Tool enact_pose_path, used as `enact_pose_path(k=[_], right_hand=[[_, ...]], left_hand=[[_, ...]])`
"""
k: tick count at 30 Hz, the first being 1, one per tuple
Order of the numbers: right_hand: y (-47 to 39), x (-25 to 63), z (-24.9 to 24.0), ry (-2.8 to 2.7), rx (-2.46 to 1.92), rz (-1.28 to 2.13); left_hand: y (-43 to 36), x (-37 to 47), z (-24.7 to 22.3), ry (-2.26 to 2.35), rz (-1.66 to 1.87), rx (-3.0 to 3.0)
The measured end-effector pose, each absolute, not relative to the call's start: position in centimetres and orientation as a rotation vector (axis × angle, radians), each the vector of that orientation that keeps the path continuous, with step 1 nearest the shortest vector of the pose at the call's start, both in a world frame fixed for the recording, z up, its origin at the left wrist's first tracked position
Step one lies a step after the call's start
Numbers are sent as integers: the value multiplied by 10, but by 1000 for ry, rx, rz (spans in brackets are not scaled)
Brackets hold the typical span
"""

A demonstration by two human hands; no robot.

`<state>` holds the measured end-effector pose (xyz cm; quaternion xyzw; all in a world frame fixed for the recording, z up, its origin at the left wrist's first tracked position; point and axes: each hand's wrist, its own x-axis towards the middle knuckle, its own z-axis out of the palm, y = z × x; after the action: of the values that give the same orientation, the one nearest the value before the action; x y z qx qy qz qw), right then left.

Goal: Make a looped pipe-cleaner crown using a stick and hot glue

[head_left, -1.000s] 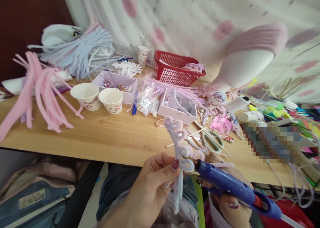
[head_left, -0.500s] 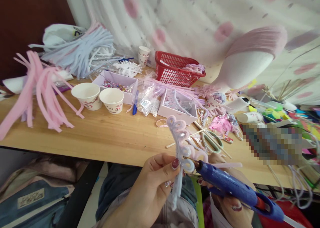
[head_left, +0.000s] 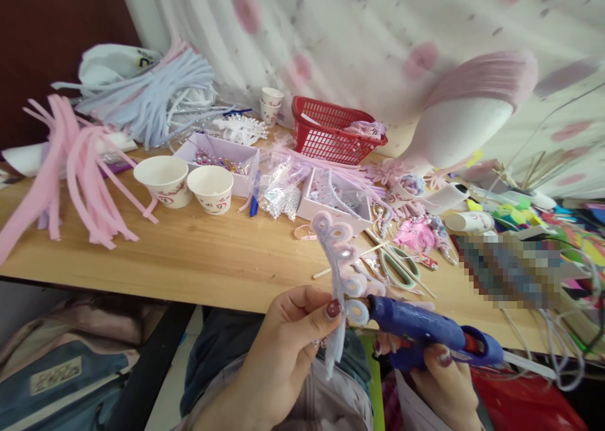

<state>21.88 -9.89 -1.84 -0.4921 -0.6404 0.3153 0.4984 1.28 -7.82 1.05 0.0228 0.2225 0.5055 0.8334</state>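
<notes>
Between its thumb and fingers, my left hand [head_left: 288,346] pinches a pale blue and pink fuzzy strip [head_left: 333,264] edged with small loops. The strip stands nearly upright above the table's front edge. My right hand [head_left: 439,374] is wrapped round a blue glue gun [head_left: 416,324], with a white glue stick poking out of its rear. The gun's nozzle points left and reaches the strip beside its lowest loop; that loop partly hides the tip. Some pink fuzzy material shows behind the gun.
On the wooden table [head_left: 212,254] are two paper cups [head_left: 210,191], lilac boxes [head_left: 333,212], a red basket [head_left: 331,132], scissors [head_left: 399,267], pink fuzzy strips [head_left: 85,179] and a white head form [head_left: 460,128]. Colourful scraps lie at the right.
The glue gun has swung to a more level angle and my right hand has shifted with it. The pink piece behind it shows less. My left hand and the strip have barely moved.
</notes>
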Motion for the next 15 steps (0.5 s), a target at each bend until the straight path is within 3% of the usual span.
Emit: enact_pose_path(k=[7,15], right_hand=[[-94,207,-10,-1181,-1180,1162],[-89,192,2,-1069,-1080,1312]], left_hand=[[-77,13,8,498,1079,114],[-75,14,10,532,1108,172]])
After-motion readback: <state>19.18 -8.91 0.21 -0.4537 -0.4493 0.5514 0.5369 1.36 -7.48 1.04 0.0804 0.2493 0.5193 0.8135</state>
